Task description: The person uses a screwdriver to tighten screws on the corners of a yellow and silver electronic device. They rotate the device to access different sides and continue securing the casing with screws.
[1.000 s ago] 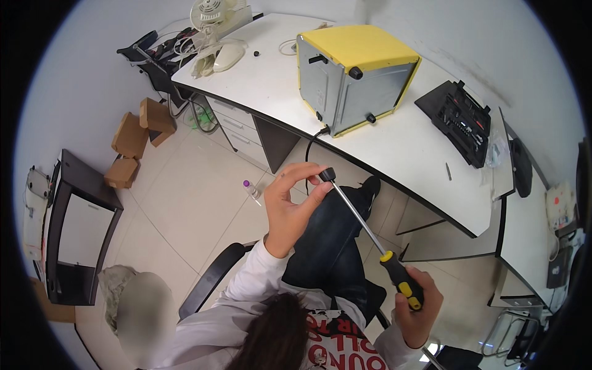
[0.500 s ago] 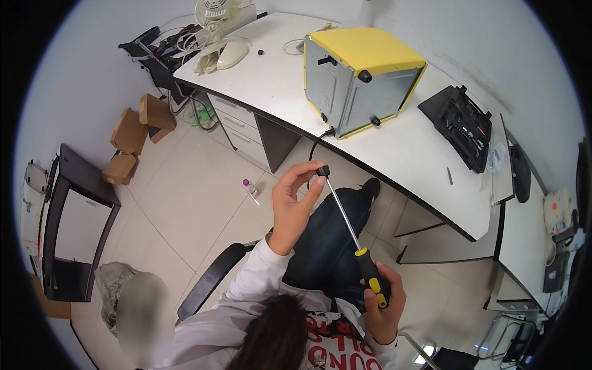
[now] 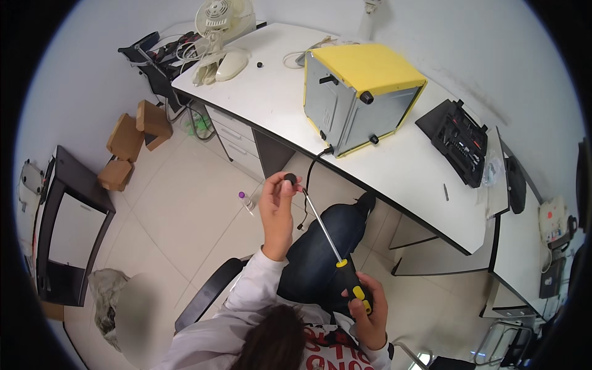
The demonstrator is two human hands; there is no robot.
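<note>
The person is wearing a white top (image 3: 216, 333) with long sleeves. Its printed panel (image 3: 336, 353) is showing bold red lettering and a patch of black and white. To the left of that panel, long dark hair (image 3: 277, 336) is hanging over the fabric; farther left, the left sleeve (image 3: 254, 287) is creasing softly, its cuff leaving the left hand (image 3: 277, 216) bare. The right hand (image 3: 370, 311) is also showing bare, right of the panel. Beyond the panel, dark blue trousers (image 3: 314, 253) are covering the legs, a black shoe (image 3: 368, 201) showing at their far end.
</note>
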